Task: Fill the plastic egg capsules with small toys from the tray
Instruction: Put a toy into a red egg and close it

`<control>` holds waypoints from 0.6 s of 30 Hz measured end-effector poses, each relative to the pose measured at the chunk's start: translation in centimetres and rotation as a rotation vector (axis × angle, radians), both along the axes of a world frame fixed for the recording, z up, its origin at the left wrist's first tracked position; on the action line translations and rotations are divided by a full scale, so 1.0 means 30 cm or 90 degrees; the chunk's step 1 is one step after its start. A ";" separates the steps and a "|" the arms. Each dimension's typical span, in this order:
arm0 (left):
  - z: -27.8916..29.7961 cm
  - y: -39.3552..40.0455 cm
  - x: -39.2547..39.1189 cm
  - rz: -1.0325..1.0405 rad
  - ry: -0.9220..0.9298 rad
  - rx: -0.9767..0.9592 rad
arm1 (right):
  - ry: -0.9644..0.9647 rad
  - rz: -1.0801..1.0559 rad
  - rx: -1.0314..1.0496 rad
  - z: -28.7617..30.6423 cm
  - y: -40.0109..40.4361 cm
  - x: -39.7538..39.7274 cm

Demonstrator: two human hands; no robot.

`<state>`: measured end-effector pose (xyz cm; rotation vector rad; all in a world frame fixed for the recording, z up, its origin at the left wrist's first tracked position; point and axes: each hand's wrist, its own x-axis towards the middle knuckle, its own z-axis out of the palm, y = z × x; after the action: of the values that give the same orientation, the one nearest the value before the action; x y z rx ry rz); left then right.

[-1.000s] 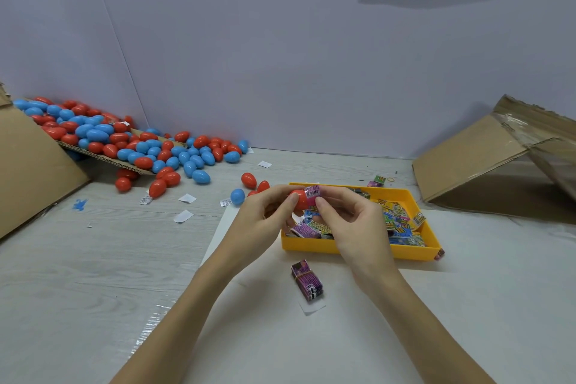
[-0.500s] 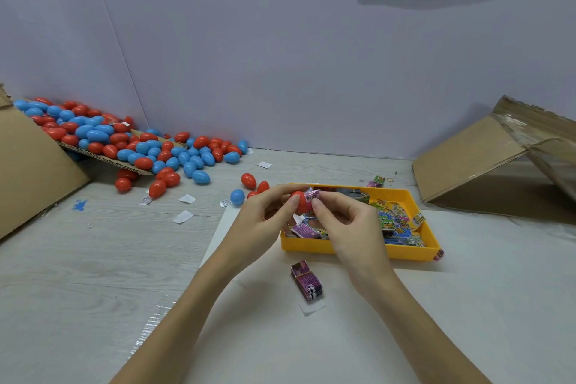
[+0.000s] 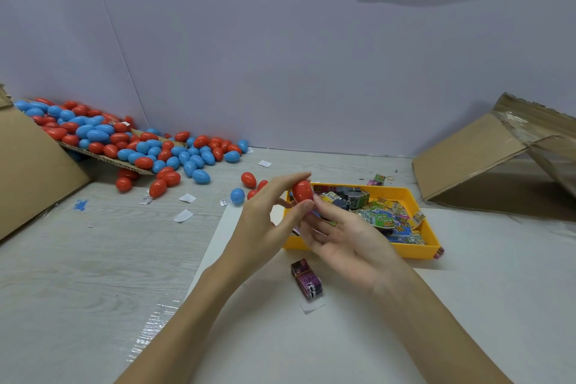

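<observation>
A red plastic egg capsule (image 3: 302, 191) stands upright between the thumb and fingers of my left hand (image 3: 268, 215), above the left end of the yellow tray (image 3: 414, 251). My right hand (image 3: 346, 237) is just below the egg, palm turned up, fingertips touching its lower end. The small pink toy seen earlier is out of sight. The tray holds several small wrapped toys (image 3: 386, 218). One purple wrapped toy (image 3: 306, 278) lies on the white sheet in front of the tray.
A heap of red and blue eggs (image 3: 131, 143) spills from a cardboard flap at the back left. Loose eggs (image 3: 237, 195) and paper scraps (image 3: 184, 216) lie left of the tray. Cardboard boxes stand at the far left (image 3: 28, 171) and at the back right (image 3: 498, 159).
The pink toy held at the egg's top is no longer visible. My left hand has turned the red egg upright. My right hand has dropped below it and opened palm up.
</observation>
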<state>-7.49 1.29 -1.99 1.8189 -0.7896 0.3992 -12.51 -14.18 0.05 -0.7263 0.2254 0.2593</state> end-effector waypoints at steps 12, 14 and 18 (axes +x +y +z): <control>0.005 0.011 -0.001 -0.009 0.056 -0.090 | 0.002 0.045 0.050 0.022 0.011 -0.012; 0.006 0.014 0.002 -0.035 0.089 -0.101 | 0.000 0.045 0.048 0.023 0.009 -0.012; 0.004 0.018 0.012 -0.084 0.137 -0.134 | -0.001 0.040 0.047 0.023 0.009 -0.012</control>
<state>-7.13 1.83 -1.86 1.5725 -0.6857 0.1884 -12.87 -13.92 0.72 -0.6609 0.1900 0.3253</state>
